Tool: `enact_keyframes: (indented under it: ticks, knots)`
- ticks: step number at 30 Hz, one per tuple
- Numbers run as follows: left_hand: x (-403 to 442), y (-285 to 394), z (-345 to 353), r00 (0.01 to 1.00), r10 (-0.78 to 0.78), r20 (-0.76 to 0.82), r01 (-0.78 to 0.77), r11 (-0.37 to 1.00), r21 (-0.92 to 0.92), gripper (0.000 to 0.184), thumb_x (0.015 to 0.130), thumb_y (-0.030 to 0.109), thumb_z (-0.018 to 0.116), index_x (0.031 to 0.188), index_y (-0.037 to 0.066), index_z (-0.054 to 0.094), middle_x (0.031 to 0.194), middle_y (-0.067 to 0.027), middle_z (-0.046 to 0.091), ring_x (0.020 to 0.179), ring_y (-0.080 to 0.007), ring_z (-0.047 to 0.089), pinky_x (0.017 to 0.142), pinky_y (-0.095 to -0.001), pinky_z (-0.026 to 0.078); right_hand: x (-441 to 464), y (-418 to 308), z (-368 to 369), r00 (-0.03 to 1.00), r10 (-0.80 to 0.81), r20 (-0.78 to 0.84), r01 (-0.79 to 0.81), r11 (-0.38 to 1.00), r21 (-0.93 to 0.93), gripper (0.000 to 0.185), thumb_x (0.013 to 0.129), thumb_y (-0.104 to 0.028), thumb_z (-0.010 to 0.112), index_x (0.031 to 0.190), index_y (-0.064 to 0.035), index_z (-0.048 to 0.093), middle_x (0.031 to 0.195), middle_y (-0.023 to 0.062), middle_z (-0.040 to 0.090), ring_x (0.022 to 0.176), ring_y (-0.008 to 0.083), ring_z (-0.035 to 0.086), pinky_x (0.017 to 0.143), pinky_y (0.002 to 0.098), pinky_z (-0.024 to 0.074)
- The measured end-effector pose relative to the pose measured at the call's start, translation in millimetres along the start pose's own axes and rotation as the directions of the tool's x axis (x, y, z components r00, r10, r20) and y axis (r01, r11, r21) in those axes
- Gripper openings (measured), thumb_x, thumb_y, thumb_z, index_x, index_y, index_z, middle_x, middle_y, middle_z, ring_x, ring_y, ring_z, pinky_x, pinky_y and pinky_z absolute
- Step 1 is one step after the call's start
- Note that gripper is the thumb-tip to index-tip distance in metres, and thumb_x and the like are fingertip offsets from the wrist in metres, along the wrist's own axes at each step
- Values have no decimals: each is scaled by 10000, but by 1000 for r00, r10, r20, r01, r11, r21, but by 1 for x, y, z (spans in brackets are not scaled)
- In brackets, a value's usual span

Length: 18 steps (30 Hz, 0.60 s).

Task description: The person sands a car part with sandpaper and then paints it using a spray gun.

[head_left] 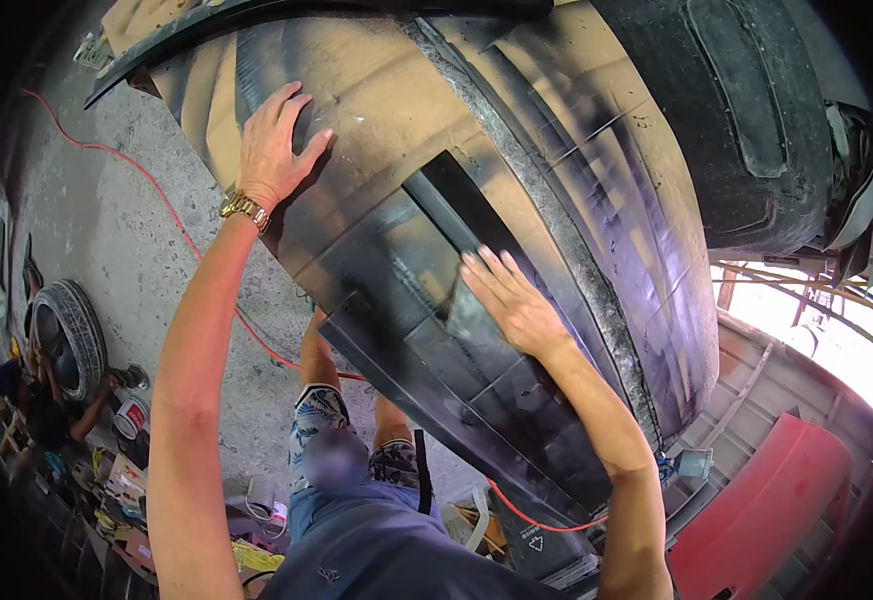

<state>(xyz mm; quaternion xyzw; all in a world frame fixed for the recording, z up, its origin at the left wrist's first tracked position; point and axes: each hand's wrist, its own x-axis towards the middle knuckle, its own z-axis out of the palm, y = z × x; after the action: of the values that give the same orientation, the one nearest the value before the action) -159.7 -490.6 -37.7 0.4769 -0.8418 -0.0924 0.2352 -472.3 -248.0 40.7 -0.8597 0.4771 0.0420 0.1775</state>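
My left hand (277, 145) lies with fingers spread on a large sheet of cardboard (357, 75) stained with black paint. A gold watch (247, 208) is on that wrist. My right hand (512, 300) rests flat, fingers stretched out, at the lower end of a glossy black strip (440, 207). A pale grey patch (475, 318) shows beside its palm; I cannot tell whether it is a loose piece or part of the surface. A long dark trim piece (337, 25) runs along the top edge of the cardboard.
A red air hose (147, 175) crosses the concrete floor (147, 235). At left stand a tire (69, 335), a paint bucket (133, 417) and another person's arm (95, 417). A red panel (762, 510) lies at lower right, and a large black panel (727, 110) is at upper right.
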Motion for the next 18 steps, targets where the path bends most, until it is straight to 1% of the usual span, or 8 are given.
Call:
enact_keyframes:
  ticks: [3, 6, 7, 11, 13, 14, 16, 18]
  knots:
    - [0, 2, -2, 1000, -11, 1, 11, 1000, -17, 502, 856, 379, 631, 1237, 68, 534, 1377, -107, 478, 1242, -314, 463, 1013, -425, 368, -23, 1, 6, 999, 21, 41, -20, 1000, -7, 609, 810, -34, 479, 1411, -10, 389, 1493, 102, 365, 1418, 266, 278, 1182, 423, 218]
    - [0, 2, 0, 1000, -17, 6, 17, 1000, 2, 501, 855, 377, 633, 1238, 69, 534, 1378, -104, 479, 1246, -312, 461, 1015, -424, 367, 21, -1, -2, 999, -28, -40, 28, 1000, 11, 595, 811, -44, 485, 1401, -18, 408, 1494, 98, 365, 1419, 265, 276, 1182, 424, 220]
    - [0, 2, 0, 1000, -13, 5, 13, 1000, 6, 501, 855, 377, 633, 1238, 69, 534, 1378, -104, 479, 1246, -312, 461, 1015, -424, 367, 35, -2, -9, 998, -52, 33, 54, 997, -55, 577, 818, -56, 486, 1389, -9, 417, 1490, 98, 371, 1417, 271, 279, 1183, 426, 220]
    - [1, 1, 0, 1000, 0, -16, 0, 1000, -12, 503, 834, 374, 661, 1218, 71, 540, 1361, -111, 482, 1221, -322, 474, 1009, -433, 376, -26, 6, -5, 995, -78, 69, 74, 995, 61, 620, 774, -13, 516, 1387, -14, 421, 1481, 102, 386, 1414, 277, 288, 1178, 443, 229]
    - [-1, 0, 0, 1000, -11, -14, 11, 1000, -27, 503, 834, 373, 662, 1216, 70, 541, 1360, -111, 483, 1221, -321, 474, 1008, -433, 376, -76, -5, -21, 967, -6, 256, -36, 987, 156, 640, 756, 11, 521, 1388, -20, 425, 1483, 107, 385, 1408, 284, 301, 1170, 454, 243]
    - [-1, 0, 0, 1000, -13, -12, 13, 999, -32, 502, 833, 372, 662, 1214, 68, 541, 1358, -113, 484, 1219, -321, 476, 1007, -432, 377, -94, -13, -25, 964, -9, 264, -33, 987, 154, 640, 756, 11, 521, 1388, -20, 425, 1483, 107, 385, 1408, 284, 301, 1170, 454, 243]
    - [1, 1, -1, 1000, -13, -15, 12, 999, -39, 501, 832, 371, 663, 1211, 66, 541, 1355, -115, 486, 1217, -321, 477, 1006, -432, 378, -118, -25, -28, 958, 216, 189, -247, 956, 158, 648, 748, 19, 524, 1387, -20, 427, 1486, 118, 381, 1401, 301, 314, 1164, 459, 250]
    - [1, 1, -1, 1000, -4, -26, 3, 1000, -31, 506, 824, 368, 670, 1203, 59, 542, 1350, -126, 488, 1214, -326, 478, 1004, -433, 379, -110, -24, -10, 955, 251, 159, -268, 958, 98, 638, 756, 9, 516, 1387, -19, 426, 1488, 122, 377, 1405, 303, 307, 1164, 461, 243]
